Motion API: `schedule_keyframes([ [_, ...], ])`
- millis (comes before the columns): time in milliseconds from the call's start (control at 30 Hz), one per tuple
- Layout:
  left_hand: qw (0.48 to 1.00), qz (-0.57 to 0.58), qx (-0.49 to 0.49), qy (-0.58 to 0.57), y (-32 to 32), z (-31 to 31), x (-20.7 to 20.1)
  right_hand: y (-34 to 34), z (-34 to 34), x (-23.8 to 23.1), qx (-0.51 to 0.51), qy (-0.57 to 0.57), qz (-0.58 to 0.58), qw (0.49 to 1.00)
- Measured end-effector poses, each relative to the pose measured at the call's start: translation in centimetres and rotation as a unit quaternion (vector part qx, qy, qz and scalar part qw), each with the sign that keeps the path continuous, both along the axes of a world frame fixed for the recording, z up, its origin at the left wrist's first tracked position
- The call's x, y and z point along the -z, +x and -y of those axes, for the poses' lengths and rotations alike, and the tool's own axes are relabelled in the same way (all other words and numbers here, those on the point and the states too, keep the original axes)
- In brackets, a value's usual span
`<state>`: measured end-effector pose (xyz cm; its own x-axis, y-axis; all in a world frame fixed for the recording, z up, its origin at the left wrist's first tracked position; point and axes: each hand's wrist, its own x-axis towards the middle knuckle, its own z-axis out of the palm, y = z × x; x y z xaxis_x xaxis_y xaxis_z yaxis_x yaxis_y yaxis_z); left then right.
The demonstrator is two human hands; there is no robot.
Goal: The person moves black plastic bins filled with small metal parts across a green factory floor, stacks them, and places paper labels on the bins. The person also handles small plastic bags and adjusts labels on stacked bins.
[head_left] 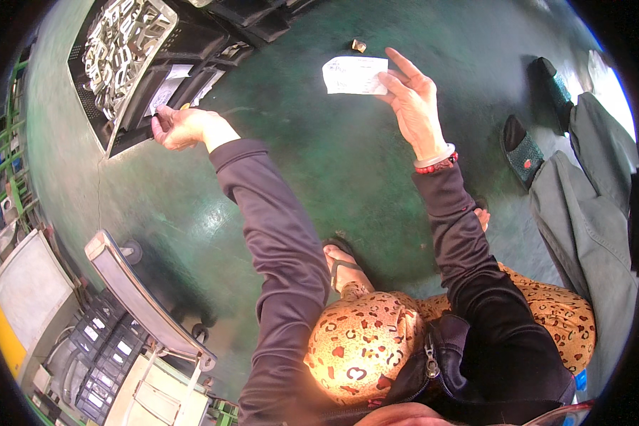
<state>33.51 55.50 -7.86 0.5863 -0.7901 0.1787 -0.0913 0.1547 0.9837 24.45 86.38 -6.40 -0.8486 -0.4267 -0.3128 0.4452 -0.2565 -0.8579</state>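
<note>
In my right hand point(415, 106) I hold a white paper slip point(351, 75) between thumb and fingers, out over the green floor. Faint writing shows on the slip. My left hand point(184, 129) is at the side of a black plastic crate point(143, 85), its fingertips pinched together beside a white paper label point(169, 86) on the crate's side. What the left fingers grip, if anything, is too small to make out. Shiny metal parts point(121, 53) with openings through them fill the crate.
A small brownish piece point(358, 46) lies on the floor past the slip. More dark crates point(263, 21) stand at the top. At right is a person in grey trousers point(582, 206) and dark slippers point(522, 153). A wheeled trolley point(145, 298) stands lower left, near stacked black bins point(106, 348).
</note>
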Motion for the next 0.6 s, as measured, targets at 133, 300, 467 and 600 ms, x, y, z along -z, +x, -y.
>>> schedule_keyframes([
  [133,0.999,0.011,0.014,0.035,0.5,0.62,0.0,0.01,-0.19,0.11,0.002,-0.008,0.006,1.0],
  [300,1.0,0.007,0.024,0.016,0.81,0.8,0.21,0.01,-0.14,0.03,-0.002,-0.009,-0.006,1.0],
  [467,0.997,0.076,0.003,0.007,0.48,0.78,0.31,0.21,-0.07,-0.26,-0.002,-0.012,-0.011,1.0],
  [600,0.992,0.121,-0.001,0.035,0.32,1.02,0.29,0.31,0.01,-0.52,0.0,-0.017,-0.019,1.0],
])
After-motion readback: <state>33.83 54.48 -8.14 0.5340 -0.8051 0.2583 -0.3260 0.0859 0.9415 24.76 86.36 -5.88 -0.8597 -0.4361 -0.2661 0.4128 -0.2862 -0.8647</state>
